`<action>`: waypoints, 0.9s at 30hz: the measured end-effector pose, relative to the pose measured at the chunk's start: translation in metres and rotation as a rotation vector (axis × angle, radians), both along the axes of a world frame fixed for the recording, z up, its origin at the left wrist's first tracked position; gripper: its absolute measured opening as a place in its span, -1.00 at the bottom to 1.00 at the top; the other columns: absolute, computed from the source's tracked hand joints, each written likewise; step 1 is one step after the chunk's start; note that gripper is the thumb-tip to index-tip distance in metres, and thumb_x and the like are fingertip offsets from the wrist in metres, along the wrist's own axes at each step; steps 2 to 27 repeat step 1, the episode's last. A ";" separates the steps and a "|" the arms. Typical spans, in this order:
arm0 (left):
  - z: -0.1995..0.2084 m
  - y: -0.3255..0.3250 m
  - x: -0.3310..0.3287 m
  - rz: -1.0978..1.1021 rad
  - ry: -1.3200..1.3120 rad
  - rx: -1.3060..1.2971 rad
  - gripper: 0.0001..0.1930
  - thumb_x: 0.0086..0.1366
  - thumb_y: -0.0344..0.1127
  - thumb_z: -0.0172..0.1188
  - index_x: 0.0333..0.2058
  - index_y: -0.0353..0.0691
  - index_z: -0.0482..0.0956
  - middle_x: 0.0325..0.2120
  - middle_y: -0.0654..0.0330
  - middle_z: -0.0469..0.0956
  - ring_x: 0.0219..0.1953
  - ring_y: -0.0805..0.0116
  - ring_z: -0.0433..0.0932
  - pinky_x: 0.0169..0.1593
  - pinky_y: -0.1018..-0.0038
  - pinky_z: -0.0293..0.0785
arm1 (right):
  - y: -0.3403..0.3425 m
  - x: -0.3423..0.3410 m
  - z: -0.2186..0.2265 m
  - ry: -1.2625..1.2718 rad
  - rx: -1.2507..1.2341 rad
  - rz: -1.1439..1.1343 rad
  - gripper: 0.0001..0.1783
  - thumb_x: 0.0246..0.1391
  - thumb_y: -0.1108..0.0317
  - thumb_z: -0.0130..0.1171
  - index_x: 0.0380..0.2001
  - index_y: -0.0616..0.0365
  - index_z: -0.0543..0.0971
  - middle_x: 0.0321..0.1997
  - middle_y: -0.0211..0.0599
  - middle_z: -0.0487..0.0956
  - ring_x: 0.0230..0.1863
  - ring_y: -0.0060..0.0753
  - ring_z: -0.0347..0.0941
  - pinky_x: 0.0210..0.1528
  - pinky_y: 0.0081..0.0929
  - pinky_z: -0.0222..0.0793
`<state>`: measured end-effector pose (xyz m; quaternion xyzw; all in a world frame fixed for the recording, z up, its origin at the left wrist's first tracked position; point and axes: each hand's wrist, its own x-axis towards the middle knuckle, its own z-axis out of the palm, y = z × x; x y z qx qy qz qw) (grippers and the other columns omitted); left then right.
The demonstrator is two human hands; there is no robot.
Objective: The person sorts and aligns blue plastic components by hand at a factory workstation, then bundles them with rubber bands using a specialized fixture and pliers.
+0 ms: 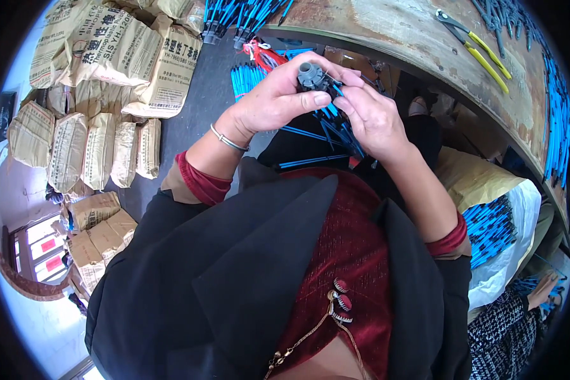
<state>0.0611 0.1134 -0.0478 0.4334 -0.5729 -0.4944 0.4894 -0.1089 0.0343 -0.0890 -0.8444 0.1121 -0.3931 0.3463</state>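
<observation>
Over my lap, my left hand [285,95] is wrapped round a dark grey plastic hub [311,75] with a hollow round top and notched sides. Its thumb lies along the near side of the hub. My right hand [373,117] is closed at the hub's right side, its fingertips pinching the tip of a thin blue rod with a dark end; the exact grip is partly hidden. Below both hands, several blue rods [313,163] with black ends lie across my lap at different angles.
A wooden workbench [386,28] curves along the far and right side, with yellow-handled pliers [478,50] on it. Stacked paper sacks [123,57] stand at left. A white-lined sack [487,285] of blue rods sits at right, near another person's hand [541,291].
</observation>
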 end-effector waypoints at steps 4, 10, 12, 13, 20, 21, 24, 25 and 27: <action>-0.003 0.001 0.003 0.017 0.045 0.038 -0.68 0.19 -0.35 0.12 -0.10 -0.27 0.33 -0.16 0.17 0.42 -0.08 0.43 0.37 0.04 0.46 0.29 | -0.001 0.001 0.003 0.092 -0.035 0.004 -0.87 0.03 0.45 0.10 -0.32 0.23 0.50 -0.23 0.00 0.51 -0.28 -0.18 0.53 -0.29 -0.41 0.44; -0.003 0.001 0.003 0.017 0.045 0.038 -0.68 0.19 -0.35 0.12 -0.10 -0.27 0.33 -0.16 0.17 0.42 -0.08 0.43 0.37 0.04 0.46 0.29 | -0.001 0.001 0.003 0.092 -0.035 0.004 -0.87 0.03 0.45 0.10 -0.32 0.23 0.50 -0.23 0.00 0.51 -0.28 -0.18 0.53 -0.29 -0.41 0.44; -0.003 0.001 0.003 0.017 0.045 0.038 -0.68 0.19 -0.35 0.12 -0.10 -0.27 0.33 -0.16 0.17 0.42 -0.08 0.43 0.37 0.04 0.46 0.29 | -0.001 0.001 0.003 0.092 -0.035 0.004 -0.87 0.03 0.45 0.10 -0.32 0.23 0.50 -0.23 0.00 0.51 -0.28 -0.18 0.53 -0.29 -0.41 0.44; -0.003 0.001 0.003 0.017 0.045 0.038 -0.68 0.19 -0.35 0.12 -0.10 -0.27 0.33 -0.16 0.17 0.42 -0.08 0.43 0.37 0.04 0.46 0.29 | -0.001 0.001 0.003 0.092 -0.035 0.004 -0.87 0.03 0.45 0.10 -0.32 0.23 0.50 -0.23 0.00 0.51 -0.28 -0.18 0.53 -0.29 -0.41 0.44; -0.003 0.001 0.003 0.017 0.045 0.038 -0.68 0.19 -0.35 0.12 -0.10 -0.27 0.33 -0.16 0.17 0.42 -0.08 0.43 0.37 0.04 0.46 0.29 | -0.001 0.001 0.003 0.092 -0.035 0.004 -0.87 0.03 0.45 0.10 -0.32 0.23 0.50 -0.23 0.00 0.51 -0.28 -0.18 0.53 -0.29 -0.41 0.44; -0.003 0.001 0.003 0.017 0.045 0.038 -0.68 0.19 -0.35 0.12 -0.10 -0.27 0.33 -0.16 0.17 0.42 -0.08 0.43 0.37 0.04 0.46 0.29 | -0.001 0.001 0.003 0.092 -0.035 0.004 -0.87 0.03 0.45 0.10 -0.32 0.23 0.50 -0.23 0.00 0.51 -0.28 -0.18 0.53 -0.29 -0.41 0.44; -0.003 0.001 0.003 0.017 0.045 0.038 -0.68 0.19 -0.35 0.12 -0.10 -0.27 0.33 -0.16 0.17 0.42 -0.08 0.43 0.37 0.04 0.46 0.29 | -0.001 0.001 0.003 0.092 -0.035 0.004 -0.87 0.03 0.45 0.10 -0.32 0.23 0.50 -0.23 0.00 0.51 -0.28 -0.18 0.53 -0.29 -0.41 0.44; -0.003 0.001 0.003 0.017 0.045 0.038 -0.68 0.19 -0.35 0.12 -0.10 -0.27 0.33 -0.16 0.17 0.42 -0.08 0.43 0.37 0.04 0.46 0.29 | -0.001 0.001 0.003 0.092 -0.035 0.004 -0.87 0.03 0.45 0.10 -0.32 0.23 0.50 -0.23 0.00 0.51 -0.28 -0.18 0.53 -0.29 -0.41 0.44; -0.003 0.001 0.003 0.017 0.045 0.038 -0.68 0.19 -0.35 0.12 -0.10 -0.27 0.33 -0.16 0.17 0.42 -0.08 0.43 0.37 0.04 0.46 0.29 | -0.001 0.001 0.003 0.092 -0.035 0.004 -0.87 0.03 0.45 0.10 -0.32 0.23 0.50 -0.23 0.00 0.51 -0.28 -0.18 0.53 -0.29 -0.41 0.44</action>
